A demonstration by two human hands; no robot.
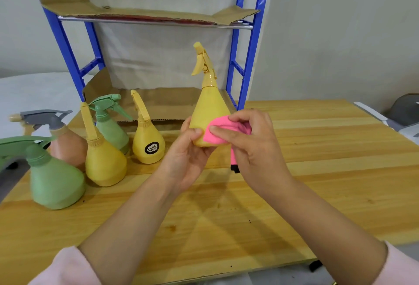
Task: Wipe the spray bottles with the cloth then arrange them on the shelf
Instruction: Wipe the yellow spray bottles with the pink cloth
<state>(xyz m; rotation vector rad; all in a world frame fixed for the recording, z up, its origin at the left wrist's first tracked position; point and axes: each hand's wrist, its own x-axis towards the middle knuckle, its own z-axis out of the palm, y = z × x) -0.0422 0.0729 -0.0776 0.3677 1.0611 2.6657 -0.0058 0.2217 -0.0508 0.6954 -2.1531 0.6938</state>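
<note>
Evidently from the head view, the yellow spray bottle [209, 112] is held upright above the wooden table [317, 171]. The left hand [188, 155] cups its wide base with the thumb on the front, and the right hand [247, 139] pinches the pink cloth [223, 130] against its lower wall. It looks like light, stiff, smooth plastic, so it could slip. The broad base or the narrow neck under the trigger seems the surest hold, and the cloth is soft and bunches easily. Its wall is opaque, so whether it holds liquid cannot be told. Left of the left hand stand the labelled yellow bottle [148, 144], a plain yellow bottle [105, 164], two green bottles [54, 182] and a peach bottle [65, 144]. Beyond both hands, the blue shelf [254, 42] carries cardboard liners [158, 103], with no bottle on it yet.
</note>
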